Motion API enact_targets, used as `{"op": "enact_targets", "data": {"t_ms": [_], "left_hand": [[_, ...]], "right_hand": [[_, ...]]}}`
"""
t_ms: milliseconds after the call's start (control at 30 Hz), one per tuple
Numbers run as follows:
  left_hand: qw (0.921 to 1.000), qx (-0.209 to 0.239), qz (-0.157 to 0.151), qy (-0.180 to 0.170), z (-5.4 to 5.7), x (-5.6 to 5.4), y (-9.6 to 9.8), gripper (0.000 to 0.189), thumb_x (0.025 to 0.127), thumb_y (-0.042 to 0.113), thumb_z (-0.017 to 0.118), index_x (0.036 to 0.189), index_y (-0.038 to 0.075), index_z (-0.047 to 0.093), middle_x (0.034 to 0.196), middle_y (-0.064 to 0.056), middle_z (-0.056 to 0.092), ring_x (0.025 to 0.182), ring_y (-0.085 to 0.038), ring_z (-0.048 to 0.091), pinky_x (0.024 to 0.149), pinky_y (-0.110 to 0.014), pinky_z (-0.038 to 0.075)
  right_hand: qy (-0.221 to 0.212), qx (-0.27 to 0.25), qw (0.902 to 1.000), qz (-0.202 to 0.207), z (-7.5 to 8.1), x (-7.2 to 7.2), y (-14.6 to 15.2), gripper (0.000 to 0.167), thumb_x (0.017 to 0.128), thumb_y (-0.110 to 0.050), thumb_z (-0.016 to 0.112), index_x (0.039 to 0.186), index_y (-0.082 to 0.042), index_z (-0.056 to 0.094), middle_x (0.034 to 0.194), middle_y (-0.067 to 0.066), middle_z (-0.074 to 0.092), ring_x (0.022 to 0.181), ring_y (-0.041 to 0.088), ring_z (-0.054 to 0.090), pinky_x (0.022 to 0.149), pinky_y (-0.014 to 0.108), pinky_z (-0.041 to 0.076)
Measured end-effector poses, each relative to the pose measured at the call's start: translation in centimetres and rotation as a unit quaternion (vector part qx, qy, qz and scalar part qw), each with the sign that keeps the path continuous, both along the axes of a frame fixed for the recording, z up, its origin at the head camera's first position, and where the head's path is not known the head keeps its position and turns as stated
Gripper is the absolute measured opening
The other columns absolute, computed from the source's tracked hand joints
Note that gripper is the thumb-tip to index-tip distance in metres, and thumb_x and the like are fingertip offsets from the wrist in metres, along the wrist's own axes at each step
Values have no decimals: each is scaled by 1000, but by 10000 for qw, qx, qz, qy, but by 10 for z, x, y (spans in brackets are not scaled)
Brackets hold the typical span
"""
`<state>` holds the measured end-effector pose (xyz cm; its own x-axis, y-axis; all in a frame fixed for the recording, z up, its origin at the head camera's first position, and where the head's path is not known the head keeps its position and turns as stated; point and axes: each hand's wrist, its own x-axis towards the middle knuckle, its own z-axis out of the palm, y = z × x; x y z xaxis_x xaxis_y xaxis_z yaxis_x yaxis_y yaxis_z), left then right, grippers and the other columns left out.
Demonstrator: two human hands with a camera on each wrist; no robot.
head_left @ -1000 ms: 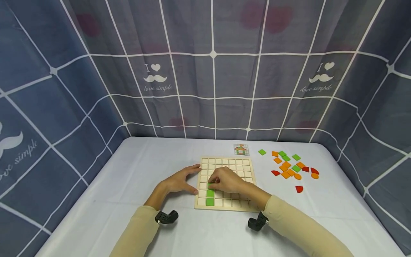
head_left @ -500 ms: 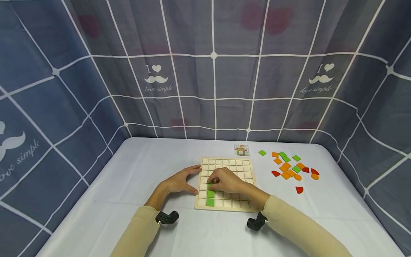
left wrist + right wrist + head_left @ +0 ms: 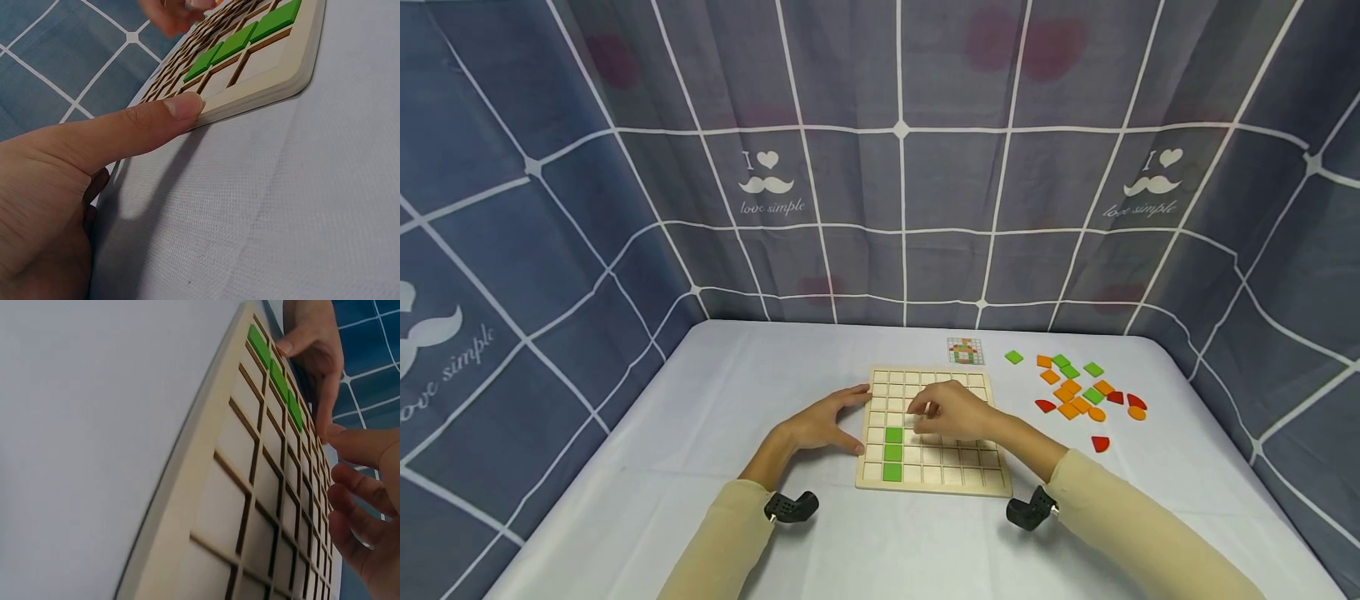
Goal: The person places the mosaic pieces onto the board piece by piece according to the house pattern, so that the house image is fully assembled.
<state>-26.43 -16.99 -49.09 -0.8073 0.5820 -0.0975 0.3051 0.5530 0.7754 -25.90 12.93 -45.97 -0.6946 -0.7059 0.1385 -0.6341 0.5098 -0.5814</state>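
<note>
A square wooden grid board [image 3: 934, 490] lies flat on the table. In its second column from the left, three green square tiles [image 3: 892, 452] sit one above another in the lowest cells. My left hand [image 3: 816, 421] rests at the board's left side, thumb and fingers spread; its thumb [image 3: 147, 122] touches the board's edge in the left wrist view. Over the middle of the board hovers my right hand [image 3: 958, 411], fingers loosely bent and holding nothing, just right of the top green tile. The right wrist view shows its fingers [image 3: 362, 487] apart above the cells.
Right of the board lie scattered orange tiles [image 3: 1069, 411], green tiles [image 3: 1014, 357] and red pieces [image 3: 1101, 444], plus round-ended orange ones [image 3: 1137, 412]. A small printed pattern card [image 3: 965, 350] lies behind the board. A checked curtain [image 3: 850, 167] surrounds the white table [image 3: 760, 358].
My right hand has let go of the top green tile, now lying in its cell, and has moved up and to the right. The left hand keeps its place.
</note>
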Motion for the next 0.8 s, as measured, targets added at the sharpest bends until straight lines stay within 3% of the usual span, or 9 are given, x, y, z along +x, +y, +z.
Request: {"op": "enact_targets", "data": {"t_ms": [200,367,567,800], "left_hand": [[10000,-49,54,12,0,0,1,101,73,25,96,158,10,43,169,-1,26,156,-30,16,123,-55,15],[9998,-196,94,44,-2,1,-2,102,72,27,96,158,12,44,169,0,26,155,-29,17,123,-55,16],[9999,-80,51,47,0,3,-3,101,72,26,96,157,9,44,169,-2,25,156,-31,16,123,-55,14],[10000,-35,-8,59,1,2,-1,100,73,25,96,157,8,44,169,-4,25,155,-32,16,123,-55,13]], "right_hand": [[99,-56,9999,-90,3,-2,32,22,91,-12,79,112,-3,77,104,3,73,86,11,68,76,29,58],[-139,0,9996,-233,5,-7,64,26,92,-15,80,115,-4,76,107,5,72,90,14,67,77,31,58],[-325,95,9963,-790,9,-15,103,28,91,-15,81,116,-4,75,106,3,72,92,17,66,78,35,58],[-525,304,9893,-1324,15,-14,149,30,90,-14,82,117,-3,75,108,7,72,95,20,66,82,38,58]]}}
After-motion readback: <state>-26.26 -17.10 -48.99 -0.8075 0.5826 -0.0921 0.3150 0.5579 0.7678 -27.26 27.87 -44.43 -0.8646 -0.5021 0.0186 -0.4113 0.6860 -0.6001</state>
